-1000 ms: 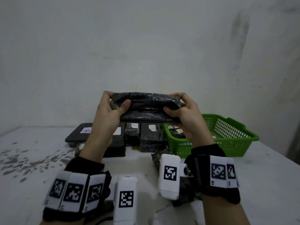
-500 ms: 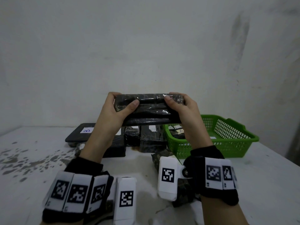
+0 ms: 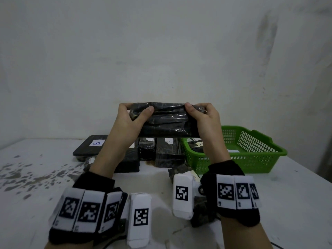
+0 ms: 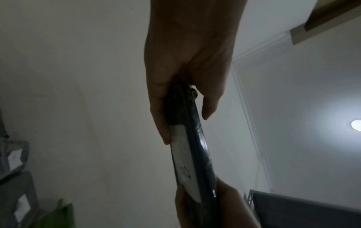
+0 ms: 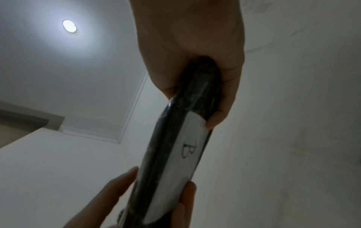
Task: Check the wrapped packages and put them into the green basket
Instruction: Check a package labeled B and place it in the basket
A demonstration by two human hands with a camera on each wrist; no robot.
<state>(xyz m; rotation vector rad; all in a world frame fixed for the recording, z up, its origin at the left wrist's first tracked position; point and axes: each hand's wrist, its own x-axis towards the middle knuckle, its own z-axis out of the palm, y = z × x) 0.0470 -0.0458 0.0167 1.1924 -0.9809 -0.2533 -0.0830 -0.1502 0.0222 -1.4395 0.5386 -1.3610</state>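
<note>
Holding black wrapped package (image 3: 165, 121) aloft above worktop (image 3: 36, 177): left hand (image 3: 125, 123) and right hand (image 3: 206, 121) each grip one end; green basket (image 3: 251, 159) near right edge.

Bare hands, left hand (image 3: 125, 121) and right hand (image 3: 206, 121). Black wrist bands (image 3: 231, 194) carrying white tiles printed with black square codes; white camera blocks (image 3: 182, 194) with one code each.

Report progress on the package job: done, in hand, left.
Done: the green basket already holds some packages. In hand: left hand and right hand hold up a black wrapped package, its label reading B. Left: several packages on the table.
</note>
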